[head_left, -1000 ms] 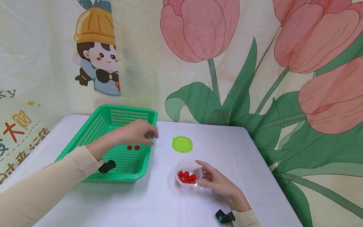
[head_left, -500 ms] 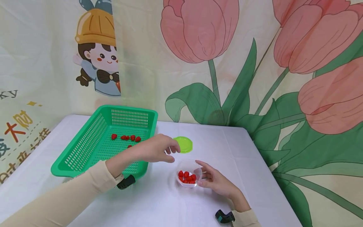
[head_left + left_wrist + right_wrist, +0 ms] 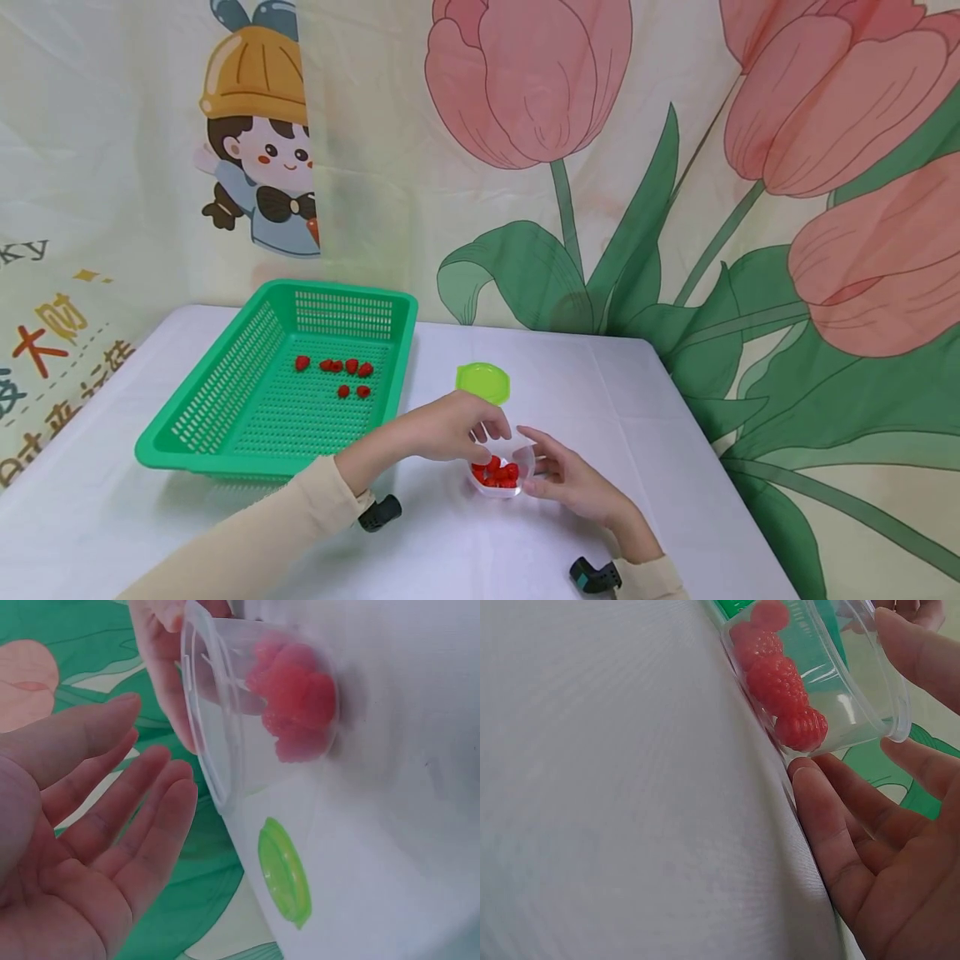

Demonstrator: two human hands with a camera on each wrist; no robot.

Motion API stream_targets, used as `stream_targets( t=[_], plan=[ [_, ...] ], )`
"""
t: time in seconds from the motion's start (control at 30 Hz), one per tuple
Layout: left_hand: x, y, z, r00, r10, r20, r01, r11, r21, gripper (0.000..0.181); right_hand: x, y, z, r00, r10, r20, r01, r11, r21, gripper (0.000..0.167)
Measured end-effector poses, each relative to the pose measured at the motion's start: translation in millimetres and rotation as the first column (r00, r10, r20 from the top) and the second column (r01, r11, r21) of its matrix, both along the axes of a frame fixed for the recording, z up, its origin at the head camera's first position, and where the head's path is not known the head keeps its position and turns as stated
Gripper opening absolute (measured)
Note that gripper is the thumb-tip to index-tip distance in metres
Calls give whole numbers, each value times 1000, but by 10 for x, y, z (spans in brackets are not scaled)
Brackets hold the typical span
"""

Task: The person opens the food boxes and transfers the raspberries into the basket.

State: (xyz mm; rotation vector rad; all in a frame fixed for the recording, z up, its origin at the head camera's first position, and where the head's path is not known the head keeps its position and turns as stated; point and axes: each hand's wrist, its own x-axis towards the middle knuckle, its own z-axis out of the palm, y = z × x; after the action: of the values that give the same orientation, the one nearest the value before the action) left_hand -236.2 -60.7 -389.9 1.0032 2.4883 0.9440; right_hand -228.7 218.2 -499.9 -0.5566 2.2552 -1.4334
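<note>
A clear plastic cup (image 3: 504, 490) with several red raspberries (image 3: 776, 682) in it stands on the white-covered table. My right hand (image 3: 573, 479) holds the cup from its right side, thumb and fingers at the rim and wall. Above the cup's mouth hovers my left hand (image 3: 457, 427). In the left wrist view nothing shows between the loosely bent fingers of the left hand (image 3: 90, 817), which face the opening of the cup (image 3: 225, 735). The raspberries (image 3: 292, 697) lie at the cup's bottom.
A green perforated basket (image 3: 202, 400) stands at the left, with several raspberries (image 3: 352, 366) on its floor. Behind the cup, a lime-green lid (image 3: 483, 382) lies flat on the table (image 3: 585, 392). A tulip-print cloth (image 3: 525, 83) hangs behind the table.
My left hand has moved right and nearer to me, from over the basket to above the cup. More raspberries in the basket are uncovered. The right hand and cup have stayed put.
</note>
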Motion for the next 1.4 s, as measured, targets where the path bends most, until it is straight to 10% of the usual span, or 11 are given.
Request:
stream_targets(
  t=[0.37,1.4],
  plan=[
    [-50,101,-201,999,-37,39,38,999,-6,29,3,20,-2,999,17,-35,-16,1000,24,77],
    [-65,266,-341,994,-105,-37,99,986,-133,37,-5,18,-8,998,51,-29,-52,998,-22,77]
  ],
)
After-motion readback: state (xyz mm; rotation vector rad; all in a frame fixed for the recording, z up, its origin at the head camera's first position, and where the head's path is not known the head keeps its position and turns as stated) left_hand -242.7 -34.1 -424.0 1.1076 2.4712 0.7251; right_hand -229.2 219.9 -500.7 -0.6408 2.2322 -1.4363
